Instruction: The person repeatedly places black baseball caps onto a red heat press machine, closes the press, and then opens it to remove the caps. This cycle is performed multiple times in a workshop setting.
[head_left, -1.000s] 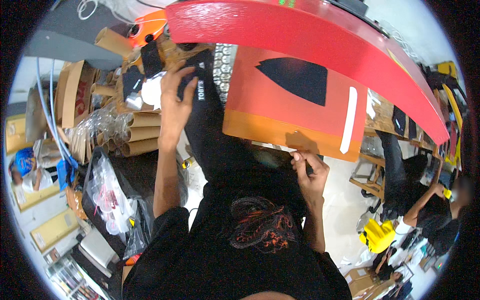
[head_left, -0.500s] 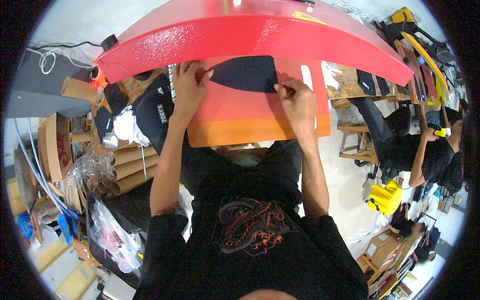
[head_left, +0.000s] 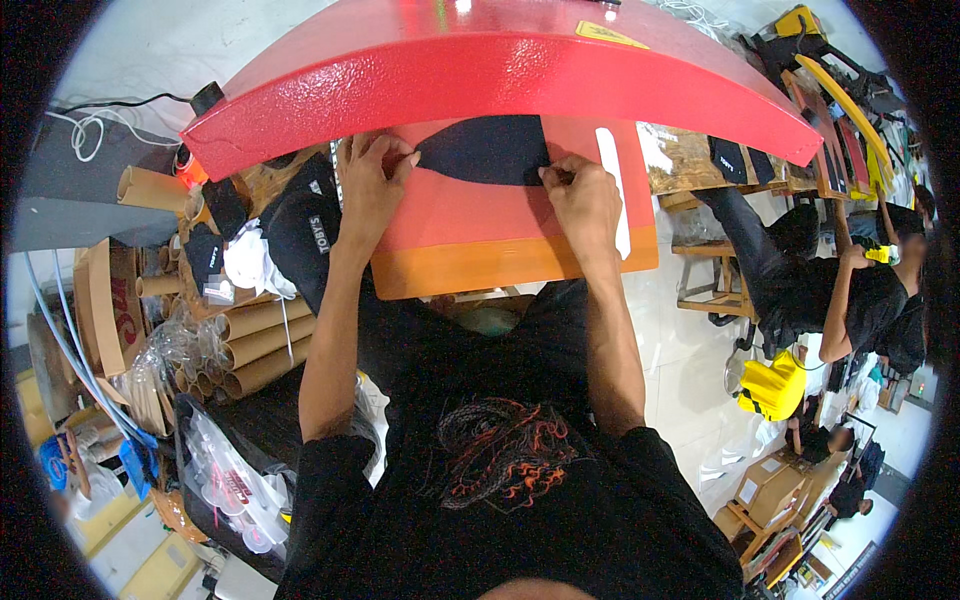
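Black cloth (head_left: 485, 150) lies flat at upper center of frame, on the red-and-orange board (head_left: 470, 220), between both hands. Pointed end at left grip (head_left: 370, 190), lower right corner at right grip (head_left: 588, 205). Both grips narrow, thumb and fingers pinching the cloth. Pinched bits hidden by fingertips. Cloth's top edge runs up to the red machine (head_left: 500, 85); can't tell if any is covered.

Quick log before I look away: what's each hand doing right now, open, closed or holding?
Left hand: closed, pinching the black fabric panel at its pointed tip.
Right hand: closed, pinching its near right corner.
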